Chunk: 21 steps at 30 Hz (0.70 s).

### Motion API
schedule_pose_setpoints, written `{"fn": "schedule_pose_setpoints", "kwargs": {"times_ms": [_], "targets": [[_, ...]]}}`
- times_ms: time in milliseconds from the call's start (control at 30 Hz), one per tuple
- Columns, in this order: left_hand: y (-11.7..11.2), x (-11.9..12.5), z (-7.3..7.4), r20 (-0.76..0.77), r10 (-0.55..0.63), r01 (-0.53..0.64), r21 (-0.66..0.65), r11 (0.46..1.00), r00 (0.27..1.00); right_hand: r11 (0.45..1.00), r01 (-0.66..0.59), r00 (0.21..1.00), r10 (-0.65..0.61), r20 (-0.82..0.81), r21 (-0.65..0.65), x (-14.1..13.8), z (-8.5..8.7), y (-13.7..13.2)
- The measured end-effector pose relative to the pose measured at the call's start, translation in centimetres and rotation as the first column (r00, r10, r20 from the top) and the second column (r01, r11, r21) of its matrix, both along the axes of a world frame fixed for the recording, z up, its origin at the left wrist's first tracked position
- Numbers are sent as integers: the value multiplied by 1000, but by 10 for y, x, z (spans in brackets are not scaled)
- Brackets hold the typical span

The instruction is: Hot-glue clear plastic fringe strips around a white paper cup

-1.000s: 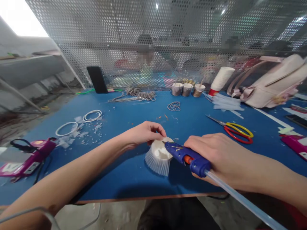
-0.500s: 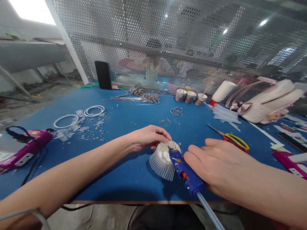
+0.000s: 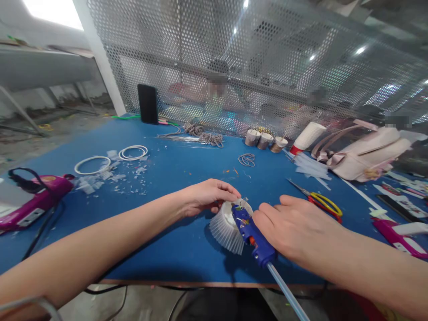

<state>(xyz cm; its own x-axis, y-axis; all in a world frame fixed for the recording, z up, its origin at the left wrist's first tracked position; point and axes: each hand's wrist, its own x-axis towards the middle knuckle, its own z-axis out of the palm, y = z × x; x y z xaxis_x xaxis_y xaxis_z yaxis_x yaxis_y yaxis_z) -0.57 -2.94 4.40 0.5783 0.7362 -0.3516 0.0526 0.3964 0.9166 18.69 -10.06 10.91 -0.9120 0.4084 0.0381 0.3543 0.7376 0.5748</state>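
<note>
Pleated white piece: one, over the blue table, partly behind the glue gun.
Left hand: my fingers pinch its rim, tips partly hidden.
Right hand: I grip one glue gun; nozzle unclear, glue stick cut off.
Small cups: three.

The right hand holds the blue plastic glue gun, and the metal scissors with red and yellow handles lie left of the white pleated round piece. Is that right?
Not quite: the head view shows the metal scissors with red and yellow handles lying right of the white pleated round piece. The right hand does hold the blue plastic glue gun.
</note>
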Motion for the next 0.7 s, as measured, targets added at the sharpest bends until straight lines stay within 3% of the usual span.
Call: {"fn": "schedule_pose_setpoints", "kwargs": {"times_ms": [367,700], "targets": [[-2,1,3,1,30,-30,-25,999,1000,1000,12,1000,-12,3,-25,0,0,0],[0,0,0,16,46,-45,-49,998,999,997,13,1000,-14,14,70,1,-1,-5]]}}
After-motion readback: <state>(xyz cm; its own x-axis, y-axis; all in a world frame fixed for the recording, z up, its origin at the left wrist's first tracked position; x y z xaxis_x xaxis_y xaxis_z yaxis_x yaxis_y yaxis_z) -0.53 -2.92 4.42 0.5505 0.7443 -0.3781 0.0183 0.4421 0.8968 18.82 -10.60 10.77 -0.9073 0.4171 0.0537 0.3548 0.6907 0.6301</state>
